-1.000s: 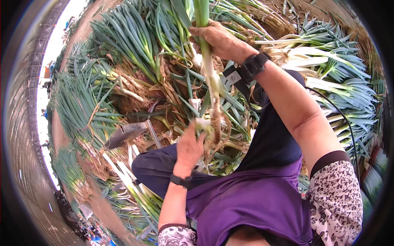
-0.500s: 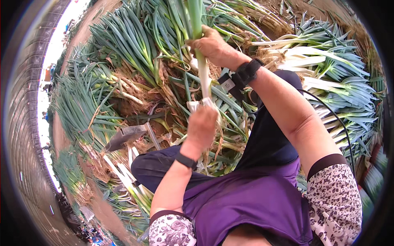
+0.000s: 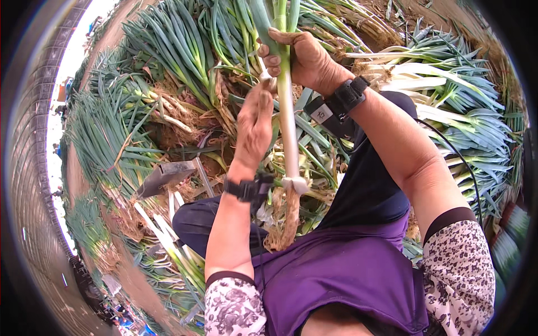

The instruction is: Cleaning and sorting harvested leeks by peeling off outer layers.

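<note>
My right hand (image 3: pixel 308 61) is closed around the upper stem of a large green onion (image 3: pixel 288 123), which hangs almost upright in front of me. Its green leaves rise past the top of the view. Low on the pale stem is a whitish bunched ring (image 3: pixel 295 185), and a brown strip of dry skin (image 3: pixel 290 218) dangles beneath it. Beside the upper stem, my left hand (image 3: pixel 253 126) has its fingers drawn together, their tips close to the stem. A small white bit (image 3: pixel 264 74) shows at these fingertips; what they pinch is hidden.
Unpeeled green onions with brown roots (image 3: pixel 174 47) lie heaped ahead and to the left. Cleaned ones with white stems (image 3: pixel 414 78) are piled at right. A grey metal piece (image 3: pixel 165 178) stands near my left knee, beside several white stems (image 3: pixel 168 235).
My left hand has gone from the lower stem up to beside my right hand. The pale stem shows more of its length, with the bunched ring and brown strip now visible below.
</note>
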A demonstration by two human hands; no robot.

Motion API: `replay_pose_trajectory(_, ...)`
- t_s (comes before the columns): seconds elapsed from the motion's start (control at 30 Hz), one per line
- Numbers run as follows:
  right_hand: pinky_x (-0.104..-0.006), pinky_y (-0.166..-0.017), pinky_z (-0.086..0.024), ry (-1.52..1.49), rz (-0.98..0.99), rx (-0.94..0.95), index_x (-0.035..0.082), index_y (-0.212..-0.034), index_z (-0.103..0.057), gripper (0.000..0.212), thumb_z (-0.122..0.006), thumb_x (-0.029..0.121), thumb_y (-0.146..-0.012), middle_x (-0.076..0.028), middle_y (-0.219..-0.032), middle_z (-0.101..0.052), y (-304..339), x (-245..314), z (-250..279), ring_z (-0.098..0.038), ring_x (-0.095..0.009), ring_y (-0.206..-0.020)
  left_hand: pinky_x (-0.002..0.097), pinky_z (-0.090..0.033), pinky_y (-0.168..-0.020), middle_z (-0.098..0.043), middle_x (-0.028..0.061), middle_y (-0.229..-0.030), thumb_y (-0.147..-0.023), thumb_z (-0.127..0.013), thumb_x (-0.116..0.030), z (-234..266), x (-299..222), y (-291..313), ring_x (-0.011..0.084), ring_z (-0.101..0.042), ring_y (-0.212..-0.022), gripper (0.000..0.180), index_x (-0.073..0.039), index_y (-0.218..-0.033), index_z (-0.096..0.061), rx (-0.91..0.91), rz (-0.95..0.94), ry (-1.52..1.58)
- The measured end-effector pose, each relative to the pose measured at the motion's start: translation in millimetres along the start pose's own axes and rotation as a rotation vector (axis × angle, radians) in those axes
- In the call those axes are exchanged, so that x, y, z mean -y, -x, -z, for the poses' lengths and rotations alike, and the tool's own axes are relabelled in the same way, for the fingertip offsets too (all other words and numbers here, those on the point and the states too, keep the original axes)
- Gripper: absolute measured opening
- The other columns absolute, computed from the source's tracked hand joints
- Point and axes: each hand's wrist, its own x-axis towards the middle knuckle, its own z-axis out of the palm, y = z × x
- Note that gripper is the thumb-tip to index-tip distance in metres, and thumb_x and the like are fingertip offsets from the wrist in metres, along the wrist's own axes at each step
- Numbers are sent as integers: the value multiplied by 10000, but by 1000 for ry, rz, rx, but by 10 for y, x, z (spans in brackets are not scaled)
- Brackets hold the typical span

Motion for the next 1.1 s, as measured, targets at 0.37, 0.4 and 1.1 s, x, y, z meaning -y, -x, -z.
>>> replay_pose_trajectory(0.37,-311,-494,-420,247,286,-203,37,-928,-514,154,-483,188,-938,-83,-725,-542,-197,291,182,-488,-174,-548,332,-466,-569,-606,122,-704,-735,-634,-117,370,1201,1885,252,-596,-601,122,-24,-802,-592,499,640,134)
replay_pose_trajectory(0.4,-311,-494,-420,243,269,-186,37,-928,-514,154,-483,188,-938,-83,-725,-542,-207,232,111,-488,-174,-548,338,-470,-580,-613,124,-726,-757,-615,-108,525,1292,1929,256,-608,-629,109,-21,-817,-590,548,566,-39)
replay_pose_trajectory(1.1,-310,-449,-412,413,499,-861,-52,-952,-536,179,-556,113,-887,-147,-756,-572,-82,642,530,-502,-177,-523,389,-410,-427,-496,137,-561,-829,-593,-56,529,-495,1929,304,-546,-493,203,-42,-662,-480,532,-41,-673)
